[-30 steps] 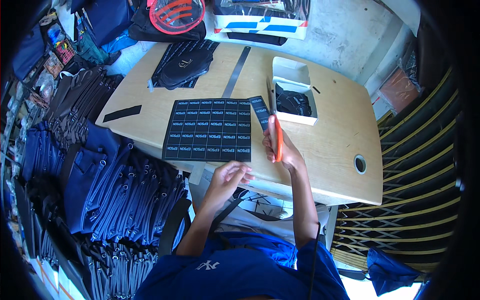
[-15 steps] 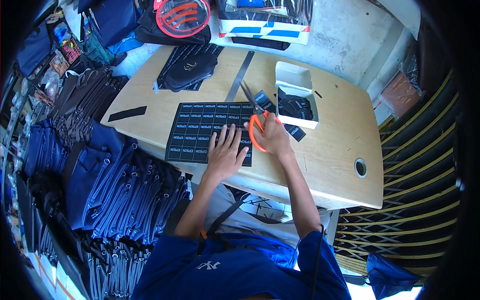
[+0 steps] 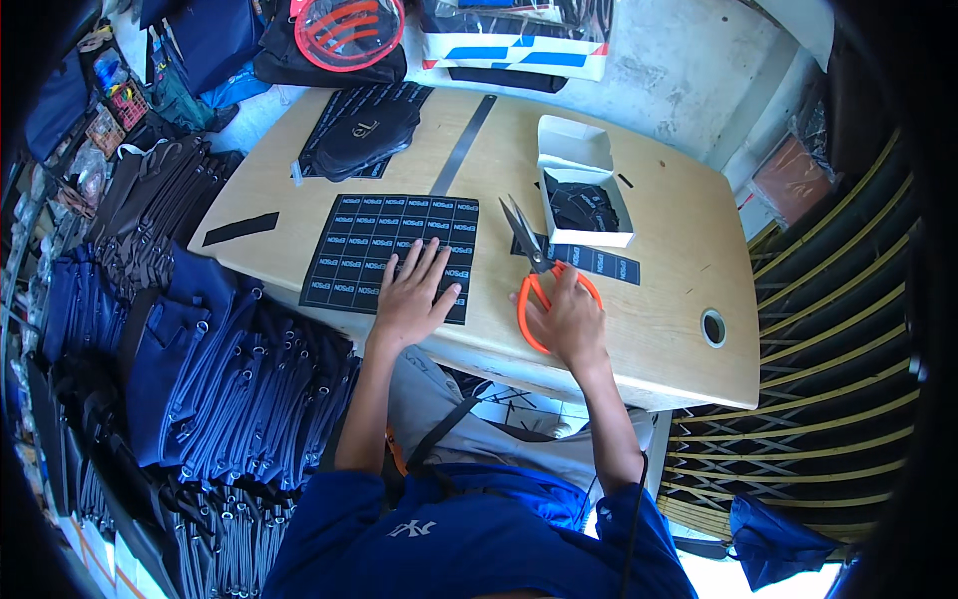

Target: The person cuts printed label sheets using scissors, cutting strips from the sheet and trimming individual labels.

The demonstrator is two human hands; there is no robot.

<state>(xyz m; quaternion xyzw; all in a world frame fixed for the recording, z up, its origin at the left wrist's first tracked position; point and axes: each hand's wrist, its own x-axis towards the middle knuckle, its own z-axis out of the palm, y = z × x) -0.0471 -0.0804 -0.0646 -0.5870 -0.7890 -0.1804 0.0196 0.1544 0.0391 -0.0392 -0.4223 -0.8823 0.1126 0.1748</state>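
My left hand (image 3: 407, 302) lies flat, fingers spread, on the lower right part of a black sheet (image 3: 344, 245) printed with rows of small light-blue labels. My right hand (image 3: 575, 324) grips orange-handled scissors (image 3: 540, 263) just right of the sheet. Their dark blades are parted and point away from me, with nothing visible between them. Beyond the scissors, a cut strip of the same labels (image 3: 611, 264) lies in front of an open white box (image 3: 597, 239). Black cut pieces (image 3: 581, 207) fill the box. The blades partly cover the strip's left end.
A metal ruler (image 3: 463, 146) lies beyond the sheet. Dark padded pieces (image 3: 364, 140) rest on another printed sheet at the far left, near a black strip (image 3: 240, 229). Stacked blue bags (image 3: 225, 379) crowd the table's left side. A round hole (image 3: 713, 327) pierces the tabletop at right.
My right hand and the scissors have moved toward me and away from the sheet's right edge. The label strip has turned more sideways in front of the box. My left hand stays on the sheet.
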